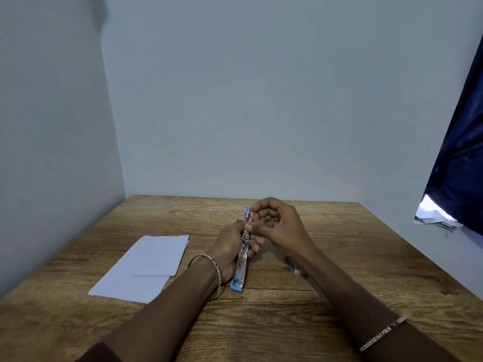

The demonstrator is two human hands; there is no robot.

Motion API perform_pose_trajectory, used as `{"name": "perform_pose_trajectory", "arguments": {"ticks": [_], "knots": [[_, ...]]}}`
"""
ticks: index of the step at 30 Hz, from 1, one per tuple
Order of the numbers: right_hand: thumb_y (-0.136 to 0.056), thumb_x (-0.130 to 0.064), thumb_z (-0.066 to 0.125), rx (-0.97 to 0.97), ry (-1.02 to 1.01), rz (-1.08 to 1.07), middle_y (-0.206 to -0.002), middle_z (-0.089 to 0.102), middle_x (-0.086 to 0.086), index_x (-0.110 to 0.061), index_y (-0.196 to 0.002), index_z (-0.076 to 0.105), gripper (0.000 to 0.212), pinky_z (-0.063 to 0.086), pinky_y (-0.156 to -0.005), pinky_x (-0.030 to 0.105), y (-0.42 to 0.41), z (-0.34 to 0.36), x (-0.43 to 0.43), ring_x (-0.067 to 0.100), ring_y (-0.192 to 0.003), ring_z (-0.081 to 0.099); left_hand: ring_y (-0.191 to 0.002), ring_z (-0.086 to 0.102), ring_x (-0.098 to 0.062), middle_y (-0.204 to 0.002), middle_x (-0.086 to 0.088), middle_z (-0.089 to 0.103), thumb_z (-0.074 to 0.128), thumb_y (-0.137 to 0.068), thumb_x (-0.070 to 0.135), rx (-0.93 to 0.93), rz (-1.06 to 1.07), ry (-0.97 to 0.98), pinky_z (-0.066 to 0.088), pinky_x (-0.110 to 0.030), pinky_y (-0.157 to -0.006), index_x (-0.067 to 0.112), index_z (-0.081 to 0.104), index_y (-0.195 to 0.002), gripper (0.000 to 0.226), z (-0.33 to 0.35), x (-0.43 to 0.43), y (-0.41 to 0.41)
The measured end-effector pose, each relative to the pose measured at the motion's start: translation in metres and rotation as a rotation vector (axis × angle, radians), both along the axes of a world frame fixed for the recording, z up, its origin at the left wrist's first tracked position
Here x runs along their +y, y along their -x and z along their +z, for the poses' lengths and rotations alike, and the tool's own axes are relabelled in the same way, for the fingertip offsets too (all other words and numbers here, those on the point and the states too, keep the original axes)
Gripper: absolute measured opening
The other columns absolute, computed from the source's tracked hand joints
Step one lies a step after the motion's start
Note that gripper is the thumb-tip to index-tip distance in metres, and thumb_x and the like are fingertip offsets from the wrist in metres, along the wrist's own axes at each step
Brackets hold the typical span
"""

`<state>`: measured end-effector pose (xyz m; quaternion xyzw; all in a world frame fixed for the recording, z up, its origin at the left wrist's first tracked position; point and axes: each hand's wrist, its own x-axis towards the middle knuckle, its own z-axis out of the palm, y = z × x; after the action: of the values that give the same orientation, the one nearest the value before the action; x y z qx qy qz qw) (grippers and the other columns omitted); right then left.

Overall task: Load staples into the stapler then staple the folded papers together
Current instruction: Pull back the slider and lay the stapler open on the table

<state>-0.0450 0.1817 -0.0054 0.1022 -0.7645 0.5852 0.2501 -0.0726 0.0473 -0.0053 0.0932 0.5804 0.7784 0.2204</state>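
Left hand point(230, 246) gripping opened blue-and-silver metal stapler point(241, 259) steady, right hand point(277, 223) fingertips pinched at its channel, apparently seating staples.

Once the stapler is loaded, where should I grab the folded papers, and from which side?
Judging from this view, pinch the folded papers at their right edge, coming from the right, nearest the hands. The stack lies flat on the wooden table, so slide a thumb under that edge; its far right corner looks slightly fanned, which should give purchase.

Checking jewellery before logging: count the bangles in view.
2: one bangle on the left wrist beside the stapler, one bangle on the right forearm near the bottom edge. Sleeves may hide more.
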Motion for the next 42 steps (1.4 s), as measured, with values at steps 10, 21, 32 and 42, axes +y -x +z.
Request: {"name": "perform_pose_trajectory", "arguments": {"ticks": [10,21,32,42], "knots": [[-0.073,0.0,0.086,-0.135,-0.102,0.29,-0.075,0.075,0.018,-0.005,-0.09,0.078,0.02,0.06,-0.069,0.03,-0.007,0.016,0.007,0.024,-0.063,0.073,-0.029,0.049,-0.013,-0.04,-0.006,0.053,0.031,-0.11,0.022,-0.026,0.029,-0.032,0.035,-0.017,-0.027,0.002,0.055,-0.081,0.043,-0.003,0.001,0.005],[-0.079,-0.01,0.084,-0.149,0.075,-0.027,-0.074,0.07,0.004,-0.005,-0.093,0.074,0.017,0.052,-0.058,0.021,-0.005,0.011,0.015,0.011,-0.066,0.064,-0.034,0.051,-0.012,-0.051,-0.007,0.066,0.026,-0.11,0.036,0.13,-0.028,0.098,0.036,-0.021,-0.037,0.005,0.056,-0.098,0.044,-0.003,-0.001,0.004],[-0.074,0.004,0.083,-0.176,0.233,-0.051,-0.058,0.061,0.0,-0.009,-0.077,0.063,0.023,0.051,-0.05,0.02,-0.005,0.01,0.002,0.008,-0.05,0.06,-0.032,0.054,-0.017,-0.055,-0.014,0.066,0.032,-0.107,0.043,0.511,-0.042,0.196,0.038,-0.02,-0.034,0.002,0.058,-0.102,0.049,-0.005,-0.005,0.003],[-0.075,-0.008,0.085,0.007,0.163,-0.091,-0.064,0.061,-0.001,-0.015,-0.077,0.064,0.022,0.053,-0.058,0.026,-0.011,0.019,-0.008,0.011,-0.059,0.06,-0.038,0.057,-0.025,-0.066,-0.013,0.069,0.035,-0.104,0.05,0.714,0.028,0.101,0.045,-0.025,-0.04,0.016,0.053,-0.087,0.042,0.001,-0.011,0.006]]}}
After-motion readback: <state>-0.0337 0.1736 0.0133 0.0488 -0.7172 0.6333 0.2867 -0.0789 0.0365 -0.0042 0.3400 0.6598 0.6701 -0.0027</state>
